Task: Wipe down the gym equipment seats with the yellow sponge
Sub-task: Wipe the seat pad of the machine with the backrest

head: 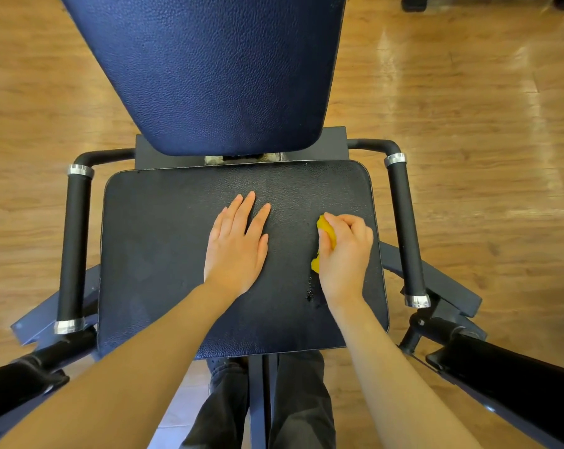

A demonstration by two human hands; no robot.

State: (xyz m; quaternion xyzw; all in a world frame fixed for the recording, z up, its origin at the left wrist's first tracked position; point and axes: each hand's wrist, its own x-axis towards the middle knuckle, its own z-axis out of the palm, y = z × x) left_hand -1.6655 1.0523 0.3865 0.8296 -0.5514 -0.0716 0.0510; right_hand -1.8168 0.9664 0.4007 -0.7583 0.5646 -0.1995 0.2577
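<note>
Right hand point(343, 251): fingers curled round yellow sponge point(326, 233), pressed on seat pad point(164, 254) at 3 o'clock | left hand point(236, 246): flat, fingers straight, mid-pad | progress: water drops at 5 o'clock; wiping apparently early | backrest point(209, 66) at 12 o'clock looks dry, likely pending.

Yellow sponge point(326, 233), black seat point(164, 247)

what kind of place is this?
Likely a gym: a weight-machine seat with a padded blue backrest, black foam handles at both sides, wood-look floor. The right hand holds a yellow sponge.
</note>
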